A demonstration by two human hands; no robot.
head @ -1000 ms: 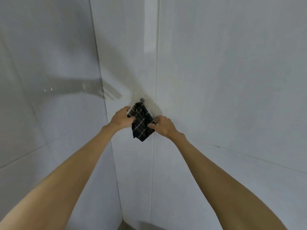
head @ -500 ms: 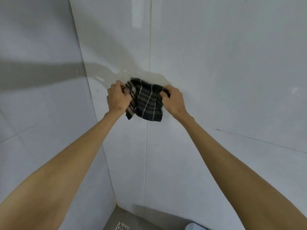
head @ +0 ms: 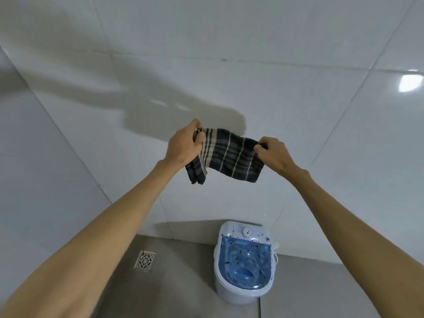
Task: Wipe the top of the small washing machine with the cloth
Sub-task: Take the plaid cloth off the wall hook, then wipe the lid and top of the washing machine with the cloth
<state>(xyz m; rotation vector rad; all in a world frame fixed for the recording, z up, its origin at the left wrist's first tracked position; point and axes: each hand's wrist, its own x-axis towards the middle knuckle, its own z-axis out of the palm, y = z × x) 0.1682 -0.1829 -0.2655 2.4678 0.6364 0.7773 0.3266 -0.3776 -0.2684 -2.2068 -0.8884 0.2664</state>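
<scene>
Both hands, left (head: 183, 145) and right (head: 274, 154), clamp opposite ends of the cloth (head: 229, 156) stretched high above the washer (head: 244, 262) on the floor; folding it flat should help wiping the lid.

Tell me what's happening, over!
Left hand and right hand both gripping striped cloth, stretched between them, held high. Small washing machine on floor below, untouched. Nothing in the way.

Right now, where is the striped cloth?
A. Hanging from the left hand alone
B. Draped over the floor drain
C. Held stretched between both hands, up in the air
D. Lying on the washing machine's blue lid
C: the left hand and right hand each grip an end of the cloth, well above the washing machine.
</scene>
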